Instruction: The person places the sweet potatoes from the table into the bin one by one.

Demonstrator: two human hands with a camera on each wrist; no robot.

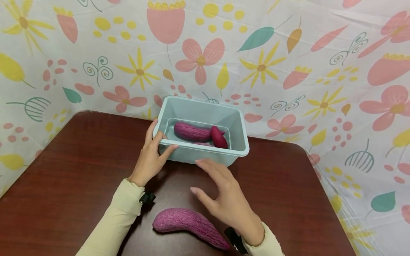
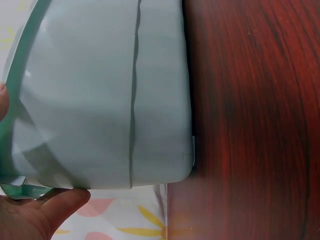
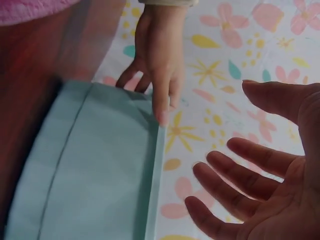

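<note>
A light blue plastic bin [image 1: 205, 156] stands toward the back of the table. My left hand [image 1: 150, 156] grips its front left corner, thumb over the front rim and fingers along the left side. Inside lie a long purple eggplant [image 1: 192, 132] and a smaller, smooth dark magenta vegetable [image 1: 219, 137]; the front wall mostly hides another purple piece. My right hand [image 1: 229, 193] hangs just in front of the bin with fingers spread and nothing in them. Below and left of it, a curved purple eggplant [image 1: 189, 224] rests on the table near me.
The dark reddish-brown wooden table [image 1: 80, 170] carries the bin near its back edge. Behind and at the sides hangs a white cloth [image 1: 105, 32] printed with flowers and leaves. Each wrist wears a black strap device [image 1: 147, 198].
</note>
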